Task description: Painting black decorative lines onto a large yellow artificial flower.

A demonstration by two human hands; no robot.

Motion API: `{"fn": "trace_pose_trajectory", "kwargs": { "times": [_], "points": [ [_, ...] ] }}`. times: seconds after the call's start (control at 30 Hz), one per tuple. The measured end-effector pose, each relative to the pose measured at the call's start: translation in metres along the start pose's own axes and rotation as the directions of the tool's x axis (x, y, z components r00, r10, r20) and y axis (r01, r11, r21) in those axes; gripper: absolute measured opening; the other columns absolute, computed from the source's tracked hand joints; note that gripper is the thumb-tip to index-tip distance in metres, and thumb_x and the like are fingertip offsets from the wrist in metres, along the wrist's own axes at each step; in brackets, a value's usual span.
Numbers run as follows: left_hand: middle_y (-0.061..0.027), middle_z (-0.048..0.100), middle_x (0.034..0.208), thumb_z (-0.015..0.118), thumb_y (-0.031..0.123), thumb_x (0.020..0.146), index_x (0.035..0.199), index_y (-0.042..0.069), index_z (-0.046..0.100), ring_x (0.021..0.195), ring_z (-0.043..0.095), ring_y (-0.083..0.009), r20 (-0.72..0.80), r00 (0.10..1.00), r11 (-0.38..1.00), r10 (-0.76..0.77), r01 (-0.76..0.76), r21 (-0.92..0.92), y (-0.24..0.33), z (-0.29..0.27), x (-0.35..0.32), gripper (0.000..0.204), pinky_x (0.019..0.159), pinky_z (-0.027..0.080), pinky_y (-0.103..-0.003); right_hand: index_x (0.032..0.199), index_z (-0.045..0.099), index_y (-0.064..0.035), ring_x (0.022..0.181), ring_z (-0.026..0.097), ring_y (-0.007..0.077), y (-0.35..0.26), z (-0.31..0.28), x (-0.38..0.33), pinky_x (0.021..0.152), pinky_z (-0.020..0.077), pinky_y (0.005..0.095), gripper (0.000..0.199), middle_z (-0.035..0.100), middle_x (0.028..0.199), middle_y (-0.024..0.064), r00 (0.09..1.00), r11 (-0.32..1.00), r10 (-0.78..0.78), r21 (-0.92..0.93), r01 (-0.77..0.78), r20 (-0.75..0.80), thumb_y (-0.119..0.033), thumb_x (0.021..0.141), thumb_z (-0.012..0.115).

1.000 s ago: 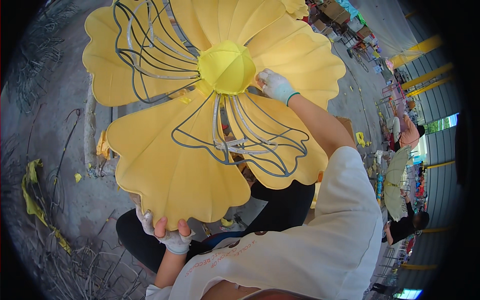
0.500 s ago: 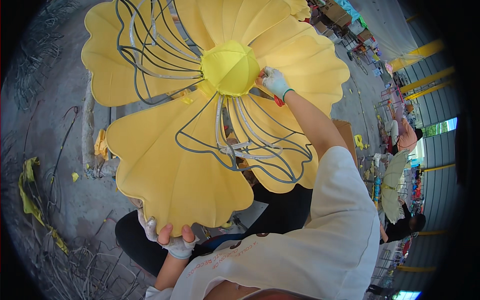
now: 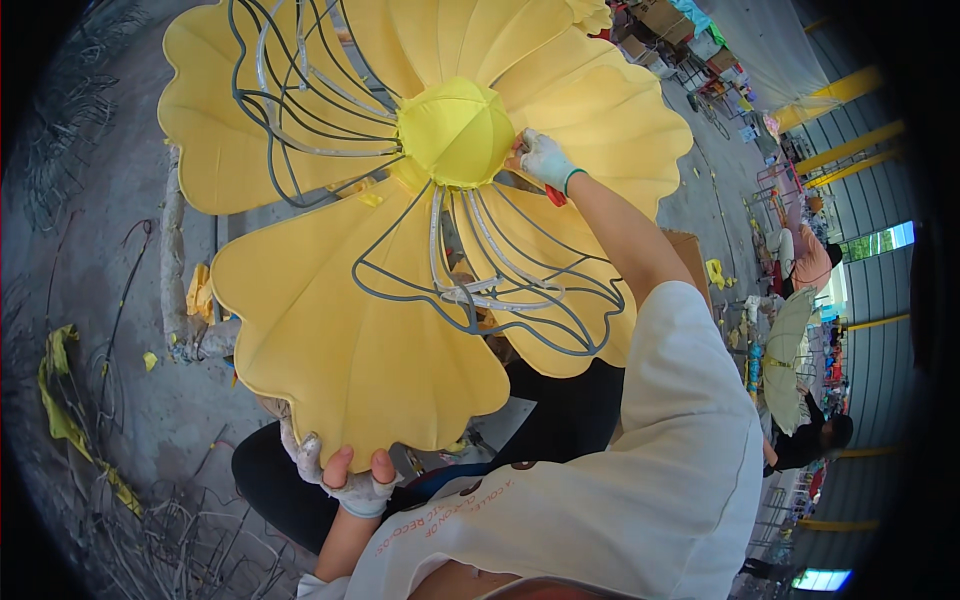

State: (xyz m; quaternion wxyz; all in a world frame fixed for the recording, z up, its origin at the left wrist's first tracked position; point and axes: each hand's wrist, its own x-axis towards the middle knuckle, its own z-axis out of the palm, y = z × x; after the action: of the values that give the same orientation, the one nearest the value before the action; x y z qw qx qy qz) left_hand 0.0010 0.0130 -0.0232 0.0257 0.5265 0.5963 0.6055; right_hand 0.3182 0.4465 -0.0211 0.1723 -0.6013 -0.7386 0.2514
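Observation:
A large flower of yellow fabric petals (image 3: 350,330) stretched over frames fills the space in front of me. At its middle sits a brighter yellow fabric dome (image 3: 453,135). My left hand (image 3: 350,482), in a white glove with bare fingertips, grips the scalloped edge of the nearest petal. Against the dome's right rim, my gloved right hand (image 3: 545,162) has its fingers pinched together; what they hold is hidden. Something red (image 3: 556,195) shows below that wrist. Bare grey wire petal frames (image 3: 490,300) with pale strips stick out from the dome's base.
Cut wires (image 3: 190,540) and a yellow fabric scrap (image 3: 62,400) lie on the grey floor at left. A wrapped pale frame bar (image 3: 172,250) stands beside the petals. At right are a cardboard box (image 3: 690,262), a co-worker (image 3: 815,435) with a pale fabric piece, and another person (image 3: 812,262).
The flower has shifted and tilted slightly, its nearer wire frame rising a little. Both hands keep nearly the same places, the left on the petal edge and the right at the dome.

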Motion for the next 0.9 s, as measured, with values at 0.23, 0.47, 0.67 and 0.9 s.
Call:
{"fn": "trace_pose_trajectory", "kwargs": {
  "times": [0.23, 0.47, 0.67, 0.9],
  "points": [
    [-0.0082, 0.033, 0.131, 0.062, 0.031, 0.082, 0.108, 0.022, 0.045, 0.126, 0.032, -0.043, -0.018, 1.0, 1.0, -0.02, 0.02, -0.024, 0.003, 0.001, 0.0, 0.031, 0.099, 0.035, -0.053, 0.087, 0.06, -0.0032, 0.066, 0.053, 0.0188, -0.014, -0.005, 0.001, 0.063, 0.0462, 0.027, 0.024, 0.059, 0.073, 0.0068, 0.986, 0.985, 0.165, 0.044, -0.167, 0.032, -0.017, 0.069, 0.067],
    [-0.0079, 0.034, 0.132, 0.06, 0.034, 0.084, 0.109, 0.02, 0.044, 0.128, 0.032, -0.0436, 0.027, 0.998, 0.999, 0.05, -0.05, 0.0, -0.003, -0.003, 0.004, 0.032, 0.102, 0.033, -0.052, 0.085, 0.059, -0.0022, 0.058, 0.051, 0.0184, -0.016, -0.001, 0.003, 0.054, 0.0444, 0.0283, 0.018, 0.056, 0.065, 0.0071, 0.983, 0.984, 0.177, 0.008, -0.177, -0.039, -0.013, 0.071, 0.064],
    [-0.0043, 0.034, 0.131, 0.06, 0.036, 0.084, 0.109, 0.021, 0.044, 0.127, 0.033, -0.043, 0.062, 0.996, 0.997, 0.057, -0.06, 0.055, -0.002, -0.006, 0.007, 0.033, 0.102, 0.033, -0.053, 0.079, 0.06, -0.0023, 0.048, 0.048, 0.019, -0.005, 0.005, 0.007, 0.044, 0.0409, 0.0294, 0.013, 0.056, 0.063, 0.0089, 0.972, 0.956, 0.23, 0.199, -0.217, -0.045, -0.013, 0.073, 0.061],
    [-0.004, 0.035, 0.129, 0.06, 0.036, 0.083, 0.106, 0.021, 0.045, 0.127, 0.033, -0.0422, 0.072, 0.997, 0.998, 0.024, -0.027, 0.049, -0.004, -0.007, 0.007, 0.032, 0.102, 0.033, -0.054, 0.073, 0.058, -0.0022, 0.04, 0.045, 0.019, 0.003, 0.005, 0.018, 0.038, 0.0372, 0.0279, 0.011, 0.055, 0.061, 0.0104, 0.926, 0.774, 0.376, 0.538, -0.335, 0.035, -0.012, 0.076, 0.059]
  ]
}}
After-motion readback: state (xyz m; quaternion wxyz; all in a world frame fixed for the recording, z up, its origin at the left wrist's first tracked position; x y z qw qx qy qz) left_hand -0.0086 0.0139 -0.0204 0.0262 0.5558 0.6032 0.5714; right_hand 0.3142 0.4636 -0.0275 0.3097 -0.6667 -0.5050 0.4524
